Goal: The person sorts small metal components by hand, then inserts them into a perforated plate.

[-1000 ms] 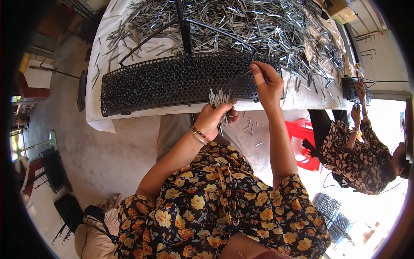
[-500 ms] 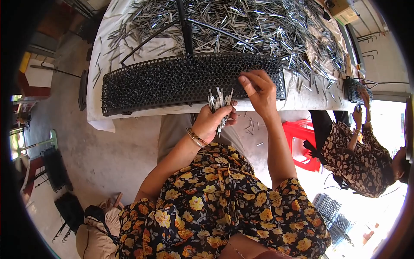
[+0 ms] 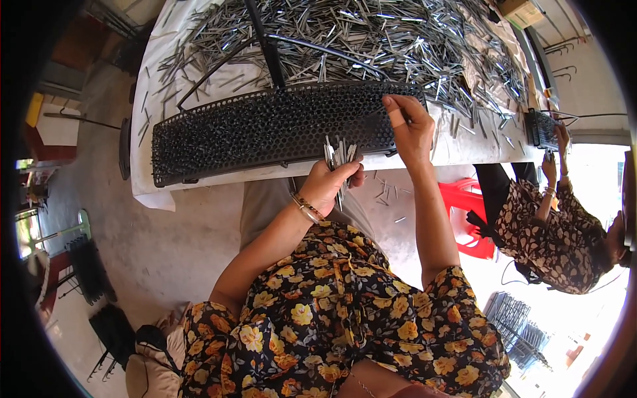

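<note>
My left hand [image 3: 324,184] is closed round a bundle of thin silvery metal strips [image 3: 340,154], held upright just in front of the perforated rack's near edge. My right hand [image 3: 413,132] is over the right end of that long black perforated rack [image 3: 332,126]. Its thumb and forefinger are pinched close together at the holes; whether a strip sits between them is too small to make out. Small dark pieces crowd the rack's left part, while open round holes show through its middle and right. A black pole with two slanting braces [image 3: 271,60] joins the rack's far side.
A large heap of loose metal strips [image 3: 345,40] covers the white-clothed table [image 3: 142,159]. At the right, another person [image 3: 544,225] works at a similar rack [image 3: 543,129]. A red plastic stool [image 3: 464,196] stands below the table. Strips lie scattered on the floor.
My right hand has moved to the right and slightly away from me along the rack. The rack's right end has tilted and shifted left in view. My left hand still holds its bundle.
</note>
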`<control>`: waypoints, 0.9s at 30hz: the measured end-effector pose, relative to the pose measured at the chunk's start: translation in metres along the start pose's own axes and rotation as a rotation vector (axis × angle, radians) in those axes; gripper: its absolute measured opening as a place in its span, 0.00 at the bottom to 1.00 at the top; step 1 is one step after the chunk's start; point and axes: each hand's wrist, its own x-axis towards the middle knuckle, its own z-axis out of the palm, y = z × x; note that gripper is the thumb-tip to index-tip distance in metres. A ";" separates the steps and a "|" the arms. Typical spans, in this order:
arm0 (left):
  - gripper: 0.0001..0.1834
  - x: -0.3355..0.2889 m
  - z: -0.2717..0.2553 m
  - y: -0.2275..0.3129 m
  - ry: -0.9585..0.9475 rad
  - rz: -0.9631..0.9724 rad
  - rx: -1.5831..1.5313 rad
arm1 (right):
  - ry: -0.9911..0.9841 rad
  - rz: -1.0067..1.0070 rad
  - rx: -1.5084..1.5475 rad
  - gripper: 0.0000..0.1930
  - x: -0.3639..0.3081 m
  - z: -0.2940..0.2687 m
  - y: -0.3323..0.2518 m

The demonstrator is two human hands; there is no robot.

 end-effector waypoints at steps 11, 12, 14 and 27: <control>0.12 -0.008 0.005 0.011 -0.002 -0.123 -0.104 | -0.085 -0.383 -0.348 0.09 -0.011 0.017 0.013; 0.13 -0.009 0.004 0.012 -0.004 -0.119 -0.103 | -0.088 -0.384 -0.346 0.09 -0.012 0.015 0.008; 0.13 -0.010 0.004 0.013 -0.004 -0.114 -0.105 | -0.187 -0.046 -0.001 0.08 -0.016 0.008 -0.006; 0.13 -0.010 0.007 0.013 0.036 -0.041 -0.049 | -0.438 0.363 0.275 0.10 -0.025 -0.010 -0.010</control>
